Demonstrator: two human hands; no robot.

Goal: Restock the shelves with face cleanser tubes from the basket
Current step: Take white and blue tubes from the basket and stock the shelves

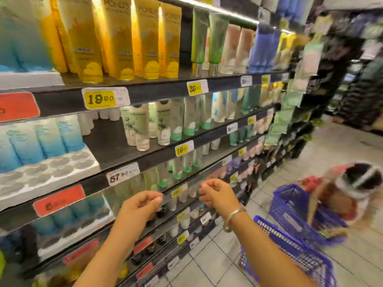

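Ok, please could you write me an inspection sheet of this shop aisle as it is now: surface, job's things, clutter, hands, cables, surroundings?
Surface: dark shelves in tiers, with a bare patch on the second tier between the blue and white tubes.
Job's things: yellow tubes standing on the top tier; white tubes below; blue basket on the floor at right.
Clutter: a second blue basket behind it, contents blurred.
Hands: left hand and right hand raised before a lower shelf, fingers loosely curled, holding nothing.
Cables: nothing seen.
Surroundings: tiled floor; yellow price tag on the shelf edge.
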